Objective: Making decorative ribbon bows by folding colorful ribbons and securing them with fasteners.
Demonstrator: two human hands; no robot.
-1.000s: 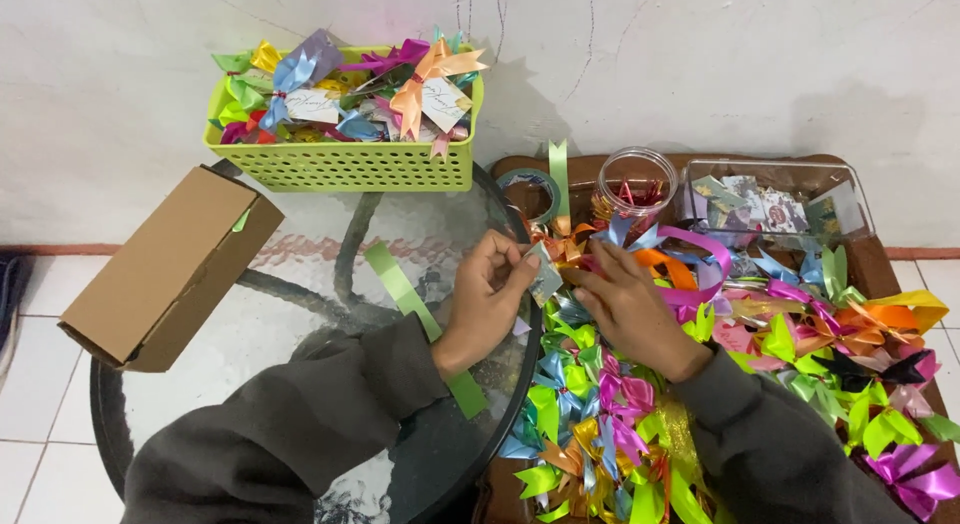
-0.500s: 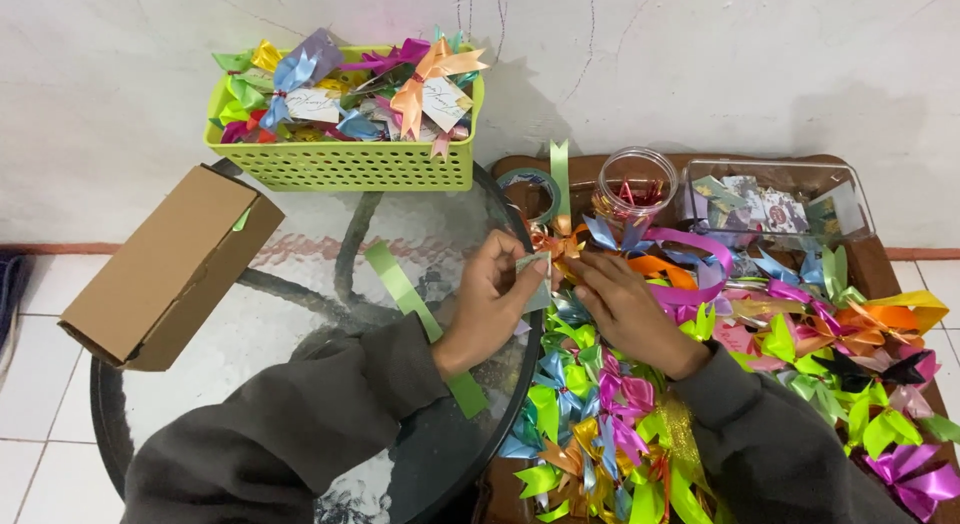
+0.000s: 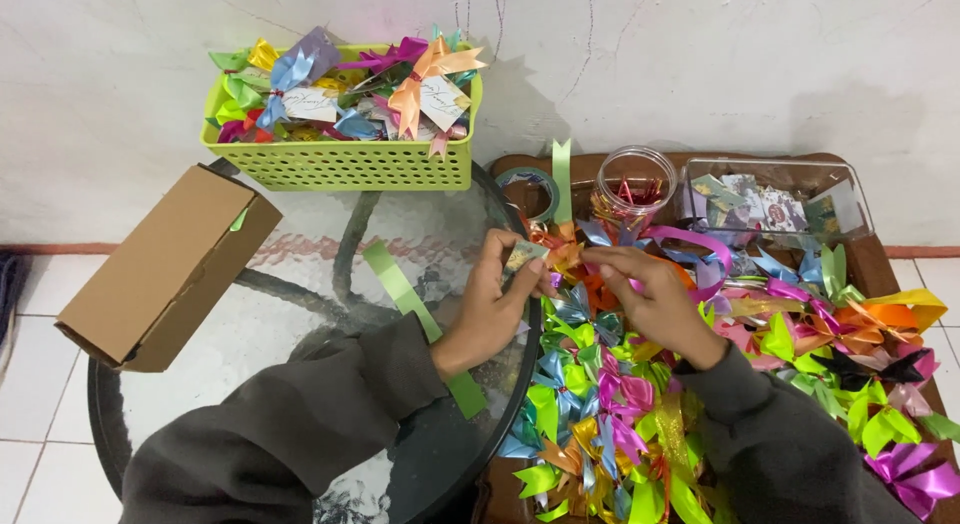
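Orange satin shows between the two hands: a small orange bow (image 3: 562,252) sits right where the fingertips meet, at about the centre of the view. The left hand (image 3: 492,302) pinches a small card (image 3: 524,254) between thumb and fingers, with the bow touching the card's right edge. The right hand (image 3: 652,296) comes in from four o'clock, its fingertips pressed together on the bow's far side at about three o'clock from the card. The bow's long axis runs roughly from ten to four o'clock, its loops spreading either way; the exact grip on its knot is too small to tell. Both hands are about equally near, the card side belonging to the left, the bow side to the right.

Under the right hand a heap of ribbon bows (image 3: 640,414) covers a brown tray (image 3: 880,269). At twelve o'clock stand a glass jar (image 3: 634,184) and a tape roll (image 3: 527,191); a clear plastic box (image 3: 775,199) is at one o'clock. A green basket (image 3: 340,164) of finished bows sits at eleven o'clock, a cardboard box (image 3: 165,269) at nine, and a green ribbon strip (image 3: 400,289) lies on the glass table (image 3: 300,324).
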